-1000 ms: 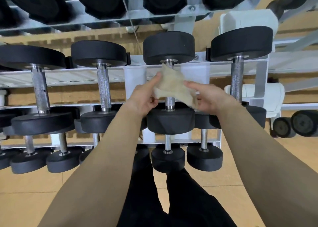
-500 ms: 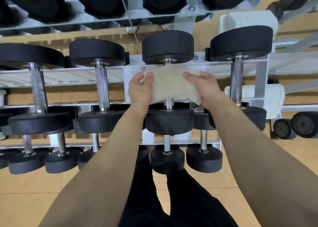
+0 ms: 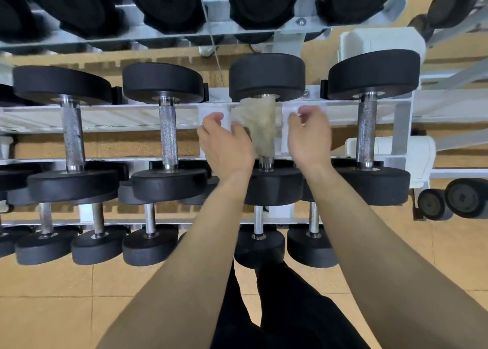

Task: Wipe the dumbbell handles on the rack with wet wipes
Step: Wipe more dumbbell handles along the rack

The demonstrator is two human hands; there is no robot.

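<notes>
A beige wet wipe (image 3: pixel 260 126) hangs draped over the steel handle (image 3: pixel 265 163) of the third black dumbbell (image 3: pixel 266 76) on the middle shelf of the white rack (image 3: pixel 105 116), covering most of the handle. My left hand (image 3: pixel 224 142) is just left of it, fingers spread, its fingertips against the wipe's left edge. My right hand (image 3: pixel 309 134) hovers to the right, fingers loosely curled and blurred, clear of the wipe. Neighbouring knurled handles (image 3: pixel 168 134) (image 3: pixel 365 134) (image 3: pixel 72 134) stand bare.
Smaller dumbbells (image 3: pixel 150 245) line the lower shelf and larger ones (image 3: pixel 171 2) the top shelf. A white bench (image 3: pixel 390 150) and loose dumbbells (image 3: pixel 449 200) sit on the right. My dark trouser legs (image 3: pixel 277 309) stand on tan floor below.
Both hands held the wipe spread over the handle before. They have now let go and drawn apart, leaving the wipe bunched and hanging on the handle.
</notes>
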